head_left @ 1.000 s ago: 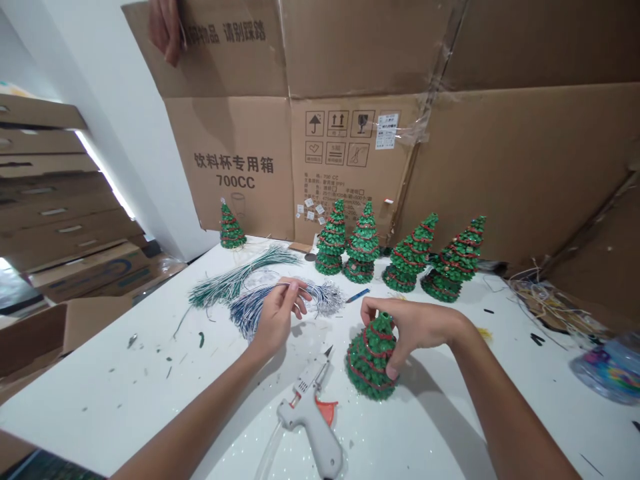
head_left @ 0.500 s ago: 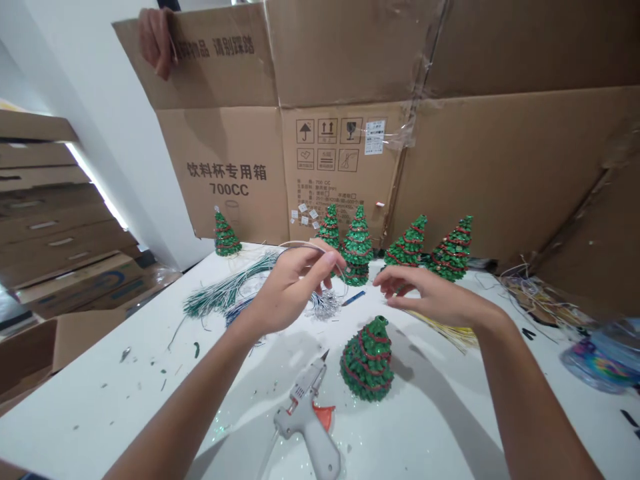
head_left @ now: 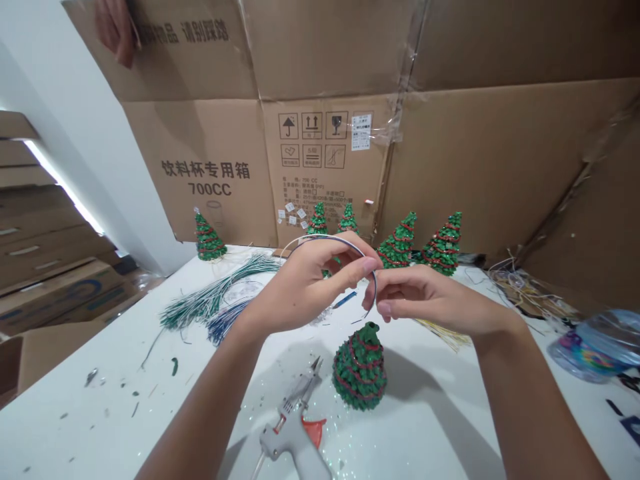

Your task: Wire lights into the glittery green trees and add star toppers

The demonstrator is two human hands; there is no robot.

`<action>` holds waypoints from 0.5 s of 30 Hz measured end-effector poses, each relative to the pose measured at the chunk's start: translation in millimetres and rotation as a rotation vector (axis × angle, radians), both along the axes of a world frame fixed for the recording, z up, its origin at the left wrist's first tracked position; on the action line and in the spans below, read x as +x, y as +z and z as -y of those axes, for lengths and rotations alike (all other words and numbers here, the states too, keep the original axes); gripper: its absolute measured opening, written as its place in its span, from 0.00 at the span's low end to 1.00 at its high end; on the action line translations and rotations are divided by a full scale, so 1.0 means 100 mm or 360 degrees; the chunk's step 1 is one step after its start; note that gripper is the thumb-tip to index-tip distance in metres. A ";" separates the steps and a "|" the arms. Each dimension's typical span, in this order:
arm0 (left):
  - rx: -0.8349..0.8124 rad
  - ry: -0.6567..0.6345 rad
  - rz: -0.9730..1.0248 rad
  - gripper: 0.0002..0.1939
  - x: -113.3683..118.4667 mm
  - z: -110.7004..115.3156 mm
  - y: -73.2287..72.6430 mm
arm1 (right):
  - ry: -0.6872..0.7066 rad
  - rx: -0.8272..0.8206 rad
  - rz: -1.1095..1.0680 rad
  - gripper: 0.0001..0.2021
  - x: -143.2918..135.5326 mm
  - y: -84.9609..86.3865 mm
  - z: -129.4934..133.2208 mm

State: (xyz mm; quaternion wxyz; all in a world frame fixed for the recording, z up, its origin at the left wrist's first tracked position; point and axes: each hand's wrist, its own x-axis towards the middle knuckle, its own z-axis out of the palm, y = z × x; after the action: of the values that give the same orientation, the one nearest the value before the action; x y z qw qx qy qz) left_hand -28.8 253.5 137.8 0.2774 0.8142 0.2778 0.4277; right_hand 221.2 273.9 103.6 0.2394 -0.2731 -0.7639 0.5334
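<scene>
My left hand (head_left: 320, 283) pinches a thin wire (head_left: 350, 244), white and dark blue, between thumb and fingers; it arches over the back of the hand and its end curves down at the right. My right hand (head_left: 435, 293) has its thumb and fingertips closed around that hanging end. Just below the hands a small green beaded Christmas tree (head_left: 360, 370) with red garlands stands upright on the white table (head_left: 420, 433). A white glue gun (head_left: 293, 433) with a red trigger lies left of the tree.
Finished-looking trees (head_left: 443, 247) stand along the cardboard (head_left: 490, 167) at the back, another tree (head_left: 207, 237) at left. Bundles of green wire (head_left: 215, 293) and blue wire (head_left: 227, 323) lie left. A plastic container (head_left: 595, 347) sits right. Another person's hand (head_left: 116, 30) holds the cardboard.
My left hand has moved right with the wire, and my right hand has come to meet it, closing at the wire's end. The view has shifted slightly right.
</scene>
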 end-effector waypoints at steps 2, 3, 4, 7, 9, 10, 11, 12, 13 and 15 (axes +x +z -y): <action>-0.0013 0.0025 0.0009 0.14 -0.01 -0.02 -0.02 | 0.0019 -0.0022 0.0013 0.09 -0.02 0.00 -0.01; -0.0015 0.0043 0.0010 0.14 -0.01 -0.03 -0.02 | 0.0018 -0.0024 0.0019 0.09 -0.03 0.00 -0.01; -0.0015 0.0059 0.0010 0.14 -0.02 -0.04 -0.03 | 0.0010 -0.0018 0.0028 0.10 -0.03 0.01 -0.01; -0.0005 0.0093 -0.0009 0.13 -0.04 -0.08 -0.05 | -0.0035 0.0035 0.0070 0.13 -0.03 0.04 0.00; -0.0007 0.0103 -0.0007 0.12 -0.06 -0.11 -0.06 | -0.0070 0.0074 0.0084 0.14 -0.01 0.05 0.00; -0.0007 0.0103 -0.0007 0.12 -0.06 -0.13 -0.07 | -0.0086 0.0085 0.0077 0.14 0.00 0.05 -0.01; -0.0012 0.0100 -0.0011 0.11 -0.06 -0.14 -0.07 | -0.0100 0.0091 0.0061 0.14 0.00 0.05 -0.01; -0.0021 0.0093 -0.0017 0.10 -0.06 -0.15 -0.08 | -0.0113 0.0093 0.0043 0.13 0.01 0.05 -0.02; -0.0036 0.0084 -0.0020 0.09 -0.05 -0.16 -0.08 | -0.0124 0.0089 0.0027 0.12 0.02 0.05 -0.02; -0.0088 0.0059 -0.0012 0.08 -0.04 -0.16 -0.08 | -0.0136 0.0061 0.0002 0.10 0.02 0.04 -0.02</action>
State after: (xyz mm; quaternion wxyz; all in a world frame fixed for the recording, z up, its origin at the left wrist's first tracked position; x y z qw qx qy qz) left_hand -32.6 269.5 129.4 0.2906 0.8026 0.3057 0.4218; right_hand 223.2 276.1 107.6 0.2667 -0.3013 -0.7618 0.5078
